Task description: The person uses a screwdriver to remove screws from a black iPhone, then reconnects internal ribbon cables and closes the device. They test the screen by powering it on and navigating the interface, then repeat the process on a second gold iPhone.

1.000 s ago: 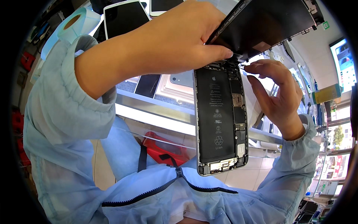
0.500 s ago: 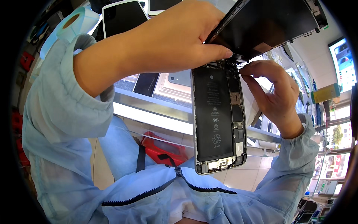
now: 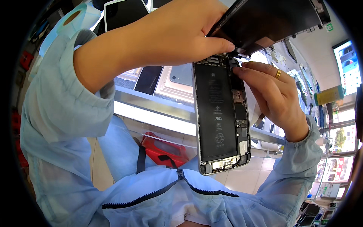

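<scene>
My left hand (image 3: 185,36) grips the raised black screen assembly (image 3: 266,22) of an opened phone, thumb across its lower edge. Below it hangs the phone body (image 3: 215,121), back shell down, showing a long black battery, a narrow board along the right and small metal parts at the bottom. The screen meets the body at the top end. My right hand (image 3: 276,94), with a gold ring, is closed with a fingertip on the board near the upper right of the body; what lies under that fingertip is hidden.
Behind are a glass-edged counter (image 3: 162,109) with phones (image 3: 124,13), a sticker roll (image 3: 72,19) and trays. A red plastic object (image 3: 162,151) lies below. At the right are a yellow container (image 3: 327,96), tools and a lit screen (image 3: 346,64).
My right hand has turned over, its fingertip moving slightly left onto the board's upper part. My left hand, the screen and the phone body have shifted slightly up and left.
</scene>
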Tool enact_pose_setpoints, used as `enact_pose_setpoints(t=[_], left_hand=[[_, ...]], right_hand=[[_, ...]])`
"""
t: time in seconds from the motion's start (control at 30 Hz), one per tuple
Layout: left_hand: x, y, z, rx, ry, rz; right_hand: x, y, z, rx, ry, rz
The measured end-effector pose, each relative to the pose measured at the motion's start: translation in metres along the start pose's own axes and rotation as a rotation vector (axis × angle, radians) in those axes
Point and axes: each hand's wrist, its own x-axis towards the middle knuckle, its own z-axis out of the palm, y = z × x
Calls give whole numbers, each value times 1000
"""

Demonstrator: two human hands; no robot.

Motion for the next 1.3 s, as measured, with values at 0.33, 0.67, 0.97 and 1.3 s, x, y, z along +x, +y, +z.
enact_pose_setpoints(t=[0.33,0.67,0.97,1.3], left_hand=[[-8,3,8,2,166,120],[-7,12,-9,-63,48,58],[-9,3,-1,-21,83,152],[-16,7,4,83,144,190]], right_hand=[[1,7,1,51,-14,-15],[4,5,0,26,-39,-62],[4,5,0,69,-37,-39],[9,0,-2,112,-94,-22]])
